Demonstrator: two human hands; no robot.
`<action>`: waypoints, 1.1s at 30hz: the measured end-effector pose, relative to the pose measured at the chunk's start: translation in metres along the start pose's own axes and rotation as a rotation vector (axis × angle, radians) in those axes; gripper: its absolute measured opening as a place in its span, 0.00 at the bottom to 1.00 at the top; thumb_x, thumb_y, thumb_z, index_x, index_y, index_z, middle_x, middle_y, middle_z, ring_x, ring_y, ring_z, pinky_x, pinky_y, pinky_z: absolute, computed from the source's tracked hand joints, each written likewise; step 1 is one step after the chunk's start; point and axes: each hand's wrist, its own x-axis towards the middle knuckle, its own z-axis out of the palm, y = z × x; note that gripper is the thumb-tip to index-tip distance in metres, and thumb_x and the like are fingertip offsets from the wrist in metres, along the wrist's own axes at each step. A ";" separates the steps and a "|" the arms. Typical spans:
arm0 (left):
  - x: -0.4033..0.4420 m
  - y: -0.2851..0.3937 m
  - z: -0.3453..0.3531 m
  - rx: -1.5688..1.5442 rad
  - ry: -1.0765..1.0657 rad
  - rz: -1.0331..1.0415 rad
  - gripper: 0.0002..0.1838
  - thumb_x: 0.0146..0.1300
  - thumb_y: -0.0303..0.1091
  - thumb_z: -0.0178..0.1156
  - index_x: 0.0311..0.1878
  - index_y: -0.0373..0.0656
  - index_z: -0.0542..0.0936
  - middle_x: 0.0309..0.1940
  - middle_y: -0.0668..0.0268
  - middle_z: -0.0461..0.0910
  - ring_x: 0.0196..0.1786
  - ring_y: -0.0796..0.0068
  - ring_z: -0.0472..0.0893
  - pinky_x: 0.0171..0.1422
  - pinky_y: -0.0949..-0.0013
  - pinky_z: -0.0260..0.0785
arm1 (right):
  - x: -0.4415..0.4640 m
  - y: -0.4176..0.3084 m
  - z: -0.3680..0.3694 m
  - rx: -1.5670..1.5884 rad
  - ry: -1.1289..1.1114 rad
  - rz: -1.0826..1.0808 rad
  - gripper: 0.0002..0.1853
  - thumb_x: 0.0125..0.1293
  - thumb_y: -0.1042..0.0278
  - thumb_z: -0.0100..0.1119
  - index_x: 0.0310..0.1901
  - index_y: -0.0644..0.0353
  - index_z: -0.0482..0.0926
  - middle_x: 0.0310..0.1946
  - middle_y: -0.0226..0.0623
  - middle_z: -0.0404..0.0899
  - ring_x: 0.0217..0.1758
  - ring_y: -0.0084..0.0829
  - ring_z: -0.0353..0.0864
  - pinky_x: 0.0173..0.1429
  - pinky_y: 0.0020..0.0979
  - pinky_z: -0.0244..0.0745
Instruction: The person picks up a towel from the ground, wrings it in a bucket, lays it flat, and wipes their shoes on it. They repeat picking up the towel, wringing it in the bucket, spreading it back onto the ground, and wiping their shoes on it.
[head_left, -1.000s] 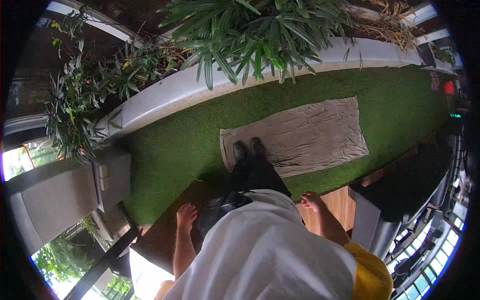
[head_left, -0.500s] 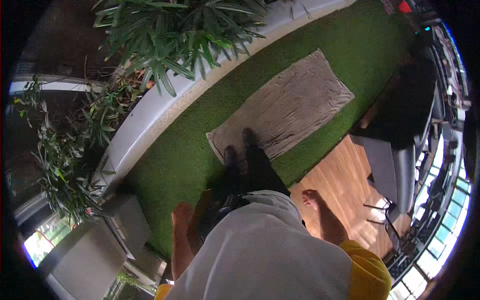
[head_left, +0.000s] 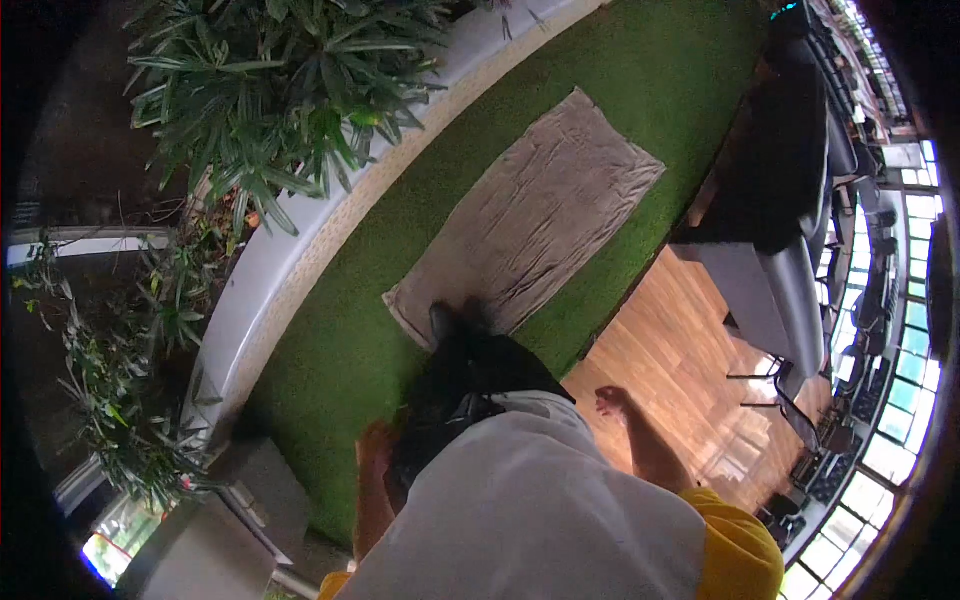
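A beige towel [head_left: 530, 215] lies spread out and wrinkled on the green artificial turf [head_left: 335, 340]. My dark shoes [head_left: 440, 320] are at its near edge, one of them blurred. My left hand [head_left: 376, 442] hangs beside my left hip, close to a dark item [head_left: 425, 440] at my waist; its fingers are too unclear to read. Out to my right, above the wooden floor [head_left: 650, 340], my right hand [head_left: 612, 401] hangs with loosely curled fingers, slightly apart, and nothing shows in it. Neither hand touches the towel.
A curved white planter wall [head_left: 270, 260] with leafy plants [head_left: 280, 90] borders the turf on the left. On the right stand a dark sofa-like seat [head_left: 800, 290] and a grey panel [head_left: 735, 285]. A grey box-like piece [head_left: 265, 490] is at lower left.
My view has shifted, so the towel and planter appear further left. My feet have moved relative to each other on the towel's near edge. Both hands have swung slightly at my sides.
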 end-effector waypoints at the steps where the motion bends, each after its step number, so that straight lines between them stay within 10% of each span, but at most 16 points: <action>1: 0.008 0.003 -0.001 -0.060 0.002 -0.013 0.12 0.63 0.33 0.52 0.46 0.39 0.78 0.42 0.62 0.77 0.39 0.69 0.77 0.40 0.65 0.71 | -0.030 -0.013 0.014 -0.081 0.021 -0.017 0.11 0.63 0.66 0.54 0.47 0.55 0.77 0.32 0.36 0.79 0.29 0.30 0.79 0.35 0.34 0.77; 5: 0.013 0.018 0.005 -0.154 -0.008 0.047 0.12 0.65 0.35 0.51 0.48 0.43 0.77 0.45 0.62 0.77 0.45 0.68 0.77 0.45 0.66 0.71 | -0.064 -0.042 0.021 -0.332 0.084 0.114 0.11 0.63 0.66 0.53 0.47 0.53 0.77 0.31 0.34 0.78 0.28 0.29 0.78 0.35 0.35 0.78; 7: 0.057 -0.034 -0.035 0.402 -0.118 0.535 0.13 0.65 0.35 0.51 0.50 0.43 0.75 0.45 0.61 0.77 0.45 0.67 0.78 0.44 0.66 0.72 | -0.061 -0.062 0.012 -0.316 0.090 0.060 0.11 0.64 0.66 0.54 0.47 0.54 0.77 0.30 0.33 0.78 0.27 0.29 0.78 0.34 0.35 0.77; 9: 0.050 -0.052 -0.035 0.367 -0.117 0.489 0.14 0.65 0.35 0.51 0.51 0.43 0.75 0.46 0.60 0.78 0.44 0.66 0.79 0.43 0.66 0.72 | -0.052 -0.083 -0.003 -0.225 0.069 0.011 0.11 0.64 0.65 0.54 0.47 0.55 0.77 0.27 0.31 0.78 0.25 0.27 0.77 0.32 0.33 0.76; 11: 0.010 -0.043 -0.002 -0.279 -0.015 -0.059 0.14 0.64 0.35 0.52 0.51 0.42 0.75 0.46 0.59 0.78 0.42 0.66 0.80 0.43 0.67 0.73 | -0.049 -0.117 -0.012 -0.187 0.104 -0.021 0.11 0.64 0.64 0.55 0.47 0.56 0.76 0.24 0.31 0.76 0.22 0.25 0.75 0.27 0.28 0.74; 26: -0.012 -0.029 0.126 -0.140 0.152 -0.032 0.17 0.59 0.37 0.58 0.51 0.45 0.74 0.42 0.62 0.79 0.43 0.66 0.78 0.48 0.59 0.71 | -0.035 -0.171 -0.109 -0.294 0.127 0.023 0.14 0.63 0.59 0.57 0.48 0.53 0.77 0.31 0.36 0.78 0.27 0.30 0.78 0.32 0.34 0.78; 33: -0.016 -0.061 0.204 0.100 0.087 -0.124 0.11 0.60 0.39 0.56 0.43 0.47 0.75 0.32 0.69 0.76 0.29 0.77 0.72 0.31 0.70 0.63 | -0.011 -0.234 -0.170 -0.166 0.136 -0.114 0.13 0.64 0.60 0.56 0.48 0.54 0.76 0.31 0.36 0.78 0.27 0.29 0.78 0.30 0.32 0.77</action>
